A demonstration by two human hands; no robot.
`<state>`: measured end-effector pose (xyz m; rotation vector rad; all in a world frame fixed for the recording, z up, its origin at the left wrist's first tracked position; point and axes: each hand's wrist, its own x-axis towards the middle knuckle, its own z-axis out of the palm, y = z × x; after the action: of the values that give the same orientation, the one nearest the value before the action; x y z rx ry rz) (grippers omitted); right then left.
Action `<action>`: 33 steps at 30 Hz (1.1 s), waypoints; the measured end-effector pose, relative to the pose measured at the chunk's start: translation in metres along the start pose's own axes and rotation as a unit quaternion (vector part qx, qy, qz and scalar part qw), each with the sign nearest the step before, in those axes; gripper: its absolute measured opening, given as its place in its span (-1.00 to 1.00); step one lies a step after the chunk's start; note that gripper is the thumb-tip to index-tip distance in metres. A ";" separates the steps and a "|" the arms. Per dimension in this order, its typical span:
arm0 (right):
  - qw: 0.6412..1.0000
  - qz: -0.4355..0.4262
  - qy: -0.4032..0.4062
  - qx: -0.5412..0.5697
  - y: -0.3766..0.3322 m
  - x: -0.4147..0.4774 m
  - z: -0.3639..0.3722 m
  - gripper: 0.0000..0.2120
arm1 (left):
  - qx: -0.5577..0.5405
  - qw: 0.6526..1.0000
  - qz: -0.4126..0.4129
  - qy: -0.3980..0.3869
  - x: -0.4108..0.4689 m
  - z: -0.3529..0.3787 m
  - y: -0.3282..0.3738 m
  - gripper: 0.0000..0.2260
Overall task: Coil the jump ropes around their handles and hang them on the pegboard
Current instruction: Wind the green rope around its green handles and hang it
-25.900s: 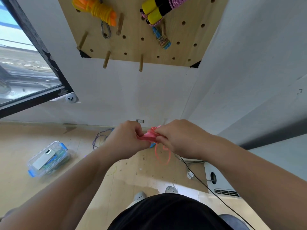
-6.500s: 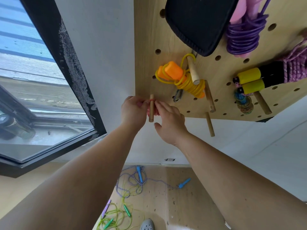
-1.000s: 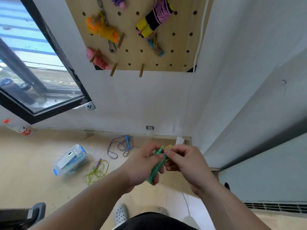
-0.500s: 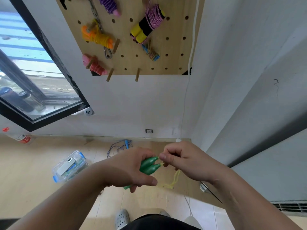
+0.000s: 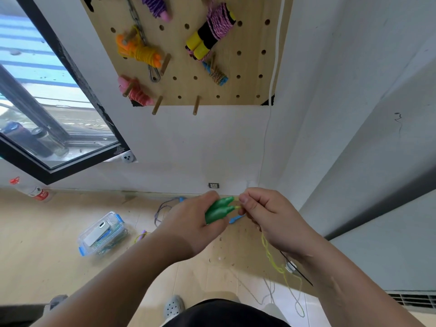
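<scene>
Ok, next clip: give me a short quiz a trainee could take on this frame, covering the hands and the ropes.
1. Multiple choice: what does the left hand grip? A) two green handles B) a pair of scissors C) nothing
2. True or false: the yellow-green rope is fully coiled around the handles.
3. Short answer: what colour is the bundle hanging nearest the lower left corner of the pegboard?
Key: 1 A. 2 False: it hangs loose below the right hand, which pinches it by the handle tips. 3 Pink: the pink bundle.
</scene>
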<state>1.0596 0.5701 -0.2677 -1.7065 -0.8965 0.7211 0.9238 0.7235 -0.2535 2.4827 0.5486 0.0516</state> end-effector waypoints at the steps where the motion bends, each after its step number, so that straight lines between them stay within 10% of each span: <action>1: 1.000 0.002 0.000 0.018 -0.001 0.000 0.002 -0.68 | -0.022 1.000 0.001 -0.015 0.000 0.001 -0.001 -0.80; 5: 0.999 0.013 -0.021 0.045 -0.004 -0.001 0.008 -0.69 | -0.275 0.958 -0.071 -0.041 0.001 0.005 -0.001 -0.79; 9: 0.999 0.022 -0.031 -0.022 -0.001 -0.004 0.013 -0.71 | -0.580 0.793 -0.184 0.017 0.002 0.005 0.001 -0.67; 13: 0.994 0.007 -0.051 -0.096 -0.009 -0.009 0.026 -0.72 | -0.664 0.710 -0.230 0.037 0.004 0.007 0.011 -0.66; 33: 0.982 0.031 -0.013 -0.185 -0.020 -0.015 0.053 -0.86 | -0.577 0.785 -0.174 0.141 -0.009 0.025 0.027 -0.64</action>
<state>1.0041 0.5877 -0.2627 -2.0637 -1.0486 0.6460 0.9293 0.6865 -0.2588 1.1467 0.7766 0.4690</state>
